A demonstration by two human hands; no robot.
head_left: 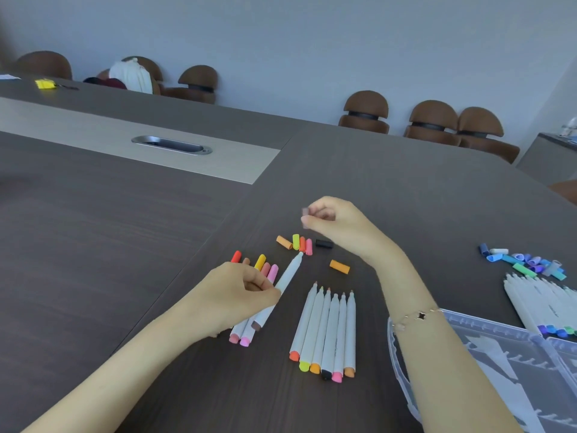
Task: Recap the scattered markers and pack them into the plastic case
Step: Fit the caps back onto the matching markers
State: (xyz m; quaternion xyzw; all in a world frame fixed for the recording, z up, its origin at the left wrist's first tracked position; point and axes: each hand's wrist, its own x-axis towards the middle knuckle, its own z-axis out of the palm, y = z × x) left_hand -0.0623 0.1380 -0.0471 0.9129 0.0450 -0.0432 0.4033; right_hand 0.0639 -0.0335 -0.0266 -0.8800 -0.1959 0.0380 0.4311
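Observation:
My left hand [240, 292] grips a white uncapped marker [288, 273], tip pointing up and right. Under that hand lie several capped markers [245, 334]. My right hand [337, 225] is raised above the table and pinches a small brownish cap [305, 214] between thumb and fingers. Several loose caps [299, 242] in orange, yellow and pink lie below it, with a black cap [323, 244] and an orange cap [339, 266] apart. A row of several uncapped white markers [327, 329] lies in the middle. The clear plastic case [499, 354] is open at the lower right.
At the right edge lie several blue, green and purple caps [524, 262] and a bunch of white markers [543, 304]. A metal cable hatch [171, 145] is set in the table's pale strip. Brown chairs [431, 123] line the far side.

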